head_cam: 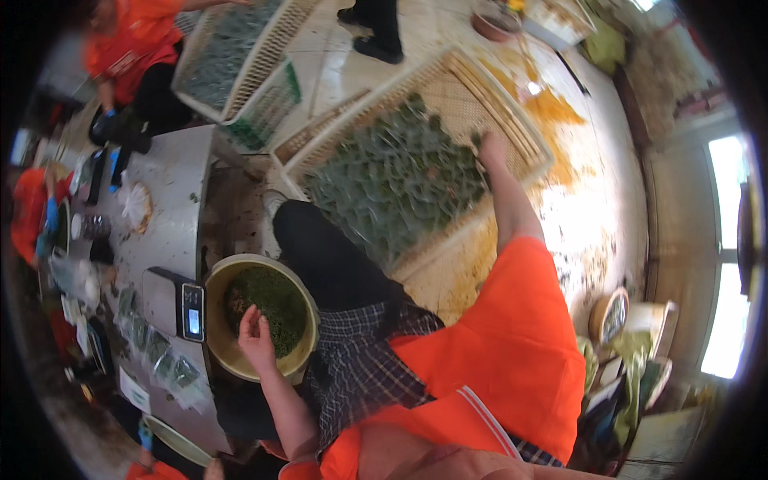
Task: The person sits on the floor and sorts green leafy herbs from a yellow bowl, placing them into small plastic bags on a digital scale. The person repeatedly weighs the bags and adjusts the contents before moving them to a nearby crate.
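My left hand (258,343) is over a round yellowish tub (217,336), its fingers loosely curled and slightly apart, with nothing visible in them. Loose dark green leaves (273,300) fill the tub's bottom, with a small brownish patch among them. My right hand (494,151) reaches into a large cream plastic crate (543,157) on the floor. At its fingertips is a small bag of green leaves (477,139), partly hidden. Many similar clear bags of green leaves (396,180) stand packed in rows in the crate. Bare woven-looking bottom shows at the crate's far right.
A digital scale (171,300) sits on the metal table (174,222) beside the tub. Filled clear bags (159,348) lie near it. Another full crate (210,66) stands beyond. Co-workers in orange (135,48) work at left; a person's dark shoes (378,51) are ahead. Brown liquid (552,114) stains the floor.
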The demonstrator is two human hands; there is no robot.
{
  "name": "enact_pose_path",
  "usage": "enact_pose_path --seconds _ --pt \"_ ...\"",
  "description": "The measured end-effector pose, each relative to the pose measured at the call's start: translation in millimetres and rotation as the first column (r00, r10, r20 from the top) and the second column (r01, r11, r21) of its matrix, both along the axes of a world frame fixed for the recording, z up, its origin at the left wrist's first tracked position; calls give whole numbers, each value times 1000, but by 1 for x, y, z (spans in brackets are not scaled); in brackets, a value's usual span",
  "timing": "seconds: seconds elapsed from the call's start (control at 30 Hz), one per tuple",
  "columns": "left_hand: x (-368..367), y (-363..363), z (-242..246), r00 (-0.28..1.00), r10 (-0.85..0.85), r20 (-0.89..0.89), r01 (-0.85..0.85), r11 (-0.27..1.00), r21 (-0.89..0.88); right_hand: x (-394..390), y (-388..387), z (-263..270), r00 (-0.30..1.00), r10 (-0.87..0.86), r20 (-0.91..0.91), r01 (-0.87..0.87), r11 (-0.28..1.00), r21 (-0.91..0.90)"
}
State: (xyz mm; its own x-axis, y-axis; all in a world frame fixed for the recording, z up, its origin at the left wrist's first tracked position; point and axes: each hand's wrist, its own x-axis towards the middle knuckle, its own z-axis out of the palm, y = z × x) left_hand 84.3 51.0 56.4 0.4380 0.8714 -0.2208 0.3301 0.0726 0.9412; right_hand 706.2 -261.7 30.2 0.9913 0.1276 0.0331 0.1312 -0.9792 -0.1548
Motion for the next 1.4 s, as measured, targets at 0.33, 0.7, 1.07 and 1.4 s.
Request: enact_pose_path --seconds 0.33,0.7,1.07,1.4 --pt "-35 -7 -10 988 147 53 -147 989 -2 -80 79 32 915 376 148 -386 922 41" --pt "-222 110 -8 432 820 375 -898 350 267 -388 262 68 516 843 150 -526 173 833" --pt "-220 163 79 795 607 3 -487 635 599 -518 275 2 -155 944 -292 -608 142 781" --pt "-57 152 91 946 311 -93 0 289 957 -521 237 -95 -197 786 -586 -821 195 537"
